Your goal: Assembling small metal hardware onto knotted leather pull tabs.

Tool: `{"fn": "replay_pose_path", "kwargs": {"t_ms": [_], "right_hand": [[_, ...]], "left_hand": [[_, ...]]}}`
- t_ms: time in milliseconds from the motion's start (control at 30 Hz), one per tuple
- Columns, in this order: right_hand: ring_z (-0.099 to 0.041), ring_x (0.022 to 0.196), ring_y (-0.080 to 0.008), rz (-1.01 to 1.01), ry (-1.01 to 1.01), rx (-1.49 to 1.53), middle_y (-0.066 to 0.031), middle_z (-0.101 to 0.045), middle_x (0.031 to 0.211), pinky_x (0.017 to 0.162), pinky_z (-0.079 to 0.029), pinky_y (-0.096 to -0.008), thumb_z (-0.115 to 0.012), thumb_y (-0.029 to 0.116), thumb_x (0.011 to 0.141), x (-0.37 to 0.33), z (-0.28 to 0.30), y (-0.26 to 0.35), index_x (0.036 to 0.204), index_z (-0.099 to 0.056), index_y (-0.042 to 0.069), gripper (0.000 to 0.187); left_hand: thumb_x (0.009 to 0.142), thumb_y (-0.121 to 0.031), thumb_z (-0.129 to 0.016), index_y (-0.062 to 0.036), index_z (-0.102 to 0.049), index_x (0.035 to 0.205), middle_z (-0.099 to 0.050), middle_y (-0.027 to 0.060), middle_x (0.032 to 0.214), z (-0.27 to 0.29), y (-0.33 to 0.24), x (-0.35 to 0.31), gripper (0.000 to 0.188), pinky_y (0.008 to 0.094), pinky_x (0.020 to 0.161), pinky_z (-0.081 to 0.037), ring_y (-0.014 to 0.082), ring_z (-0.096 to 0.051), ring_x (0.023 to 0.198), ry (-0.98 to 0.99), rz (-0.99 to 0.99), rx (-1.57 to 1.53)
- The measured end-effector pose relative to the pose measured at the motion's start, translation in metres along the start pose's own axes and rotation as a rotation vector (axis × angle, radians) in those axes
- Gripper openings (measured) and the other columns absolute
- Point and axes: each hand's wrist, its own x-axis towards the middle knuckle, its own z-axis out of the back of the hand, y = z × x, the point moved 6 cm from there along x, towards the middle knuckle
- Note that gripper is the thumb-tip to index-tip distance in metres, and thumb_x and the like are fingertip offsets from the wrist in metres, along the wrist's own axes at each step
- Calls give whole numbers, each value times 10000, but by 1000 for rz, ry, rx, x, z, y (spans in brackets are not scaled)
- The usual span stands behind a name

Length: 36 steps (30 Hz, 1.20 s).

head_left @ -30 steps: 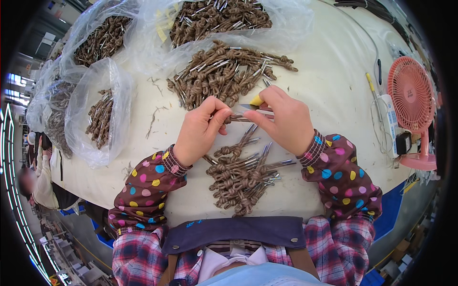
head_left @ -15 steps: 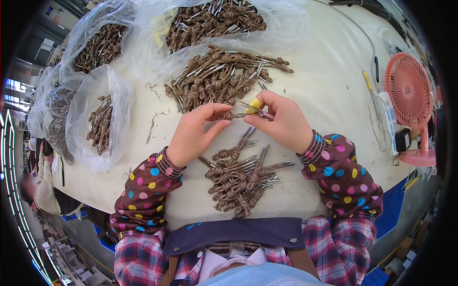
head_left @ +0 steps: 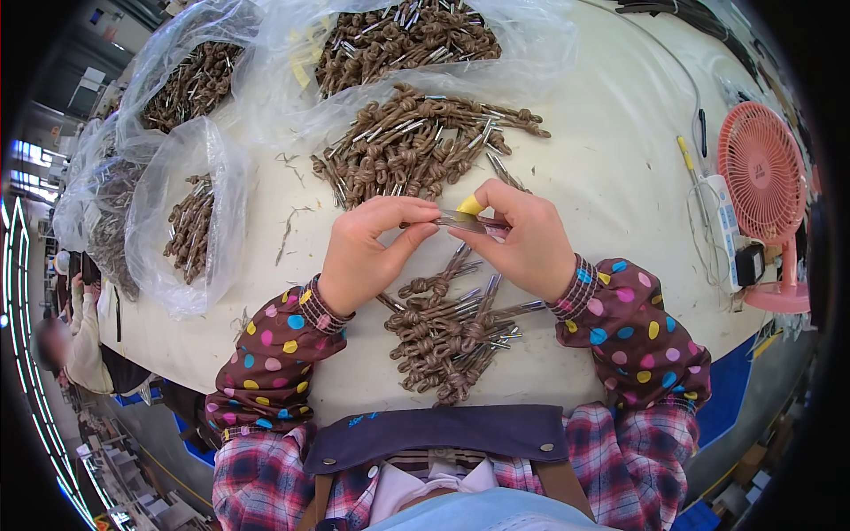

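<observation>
My left hand (head_left: 376, 243) is closed, with thumb and index finger pinching a knotted brown cord that is mostly hidden by the fingers. Facing it, my right hand (head_left: 522, 237) is closed around small metal snips (head_left: 465, 221), whose blades meet the cord at my left fingertips. A yellow wrap (head_left: 471, 205) shows at my right index finger. Just beyond both hands lies a large heap of knotted brown cords (head_left: 403, 146) with silvery tips. A smaller pile of such cords (head_left: 438, 341) lies on the table between my forearms.
Clear plastic bags (head_left: 235, 239) holding more cords stand at the left and far side of the pale table (head_left: 620, 168). A pink fan (head_left: 760, 177), a white power strip (head_left: 722, 221) and a yellow-handled tool (head_left: 684, 152) are at the right. Another person sits far left.
My hands have drawn slightly closer together. The snips' blades have turned and now lie against my left fingertips, and less of the cord shows.
</observation>
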Motion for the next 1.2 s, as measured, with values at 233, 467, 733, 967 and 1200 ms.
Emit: {"fn": "replay_pose_path", "kwargs": {"t_ms": [233, 467, 733, 967, 1200], "right_hand": [[-644, 686, -176, 287, -14, -59, -77, -639, 847, 600, -522, -278, -725, -11, 726, -3, -1, 3, 863, -574, 18, 206], [-617, 669, -238, 441, -31, -193, -47, -592, 787, 549, -484, -325, -665, 2, 673, -2, 0, 5, 852, -538, 74, 231], [-606, 651, -236, 369, -27, -350, -44, -574, 872, 541, -475, -326, -720, 283, 782, 1, 6, 12, 859, -541, 79, 282], [-568, 600, -215, 397, -49, -586, -27, -505, 770, 506, -447, -333, -717, 325, 775, -1, -5, 16, 763, -532, 99, 293], [-573, 601, -204, 400, -77, -572, -24, -509, 755, 499, -445, -329, -712, 309, 780, -1, -7, 15, 740, -540, 107, 268]], "left_hand": [[899, -79, -633, 9, -670, 998, -699, 69, 951, -10, 22, -6, 137, 244, 762, -518, 93, -638, 863, 113, 364, -462], [952, -99, -562, 4, -621, 985, -670, 31, 905, -14, 24, -7, 124, 218, 719, -511, 67, -611, 806, 160, 432, -607], [959, -140, -556, -18, -619, 965, -623, 14, 780, -10, 26, -9, 138, 218, 615, -474, 67, -561, 682, 103, 348, -357], [959, -144, -552, -18, -627, 955, -631, 22, 765, -11, 20, -8, 146, 232, 626, -463, 80, -552, 675, 81, 337, -265], [961, -140, -547, -6, -626, 952, -654, 37, 794, -14, 19, -7, 155, 241, 660, -478, 95, -580, 710, 68, 334, -285]]}}
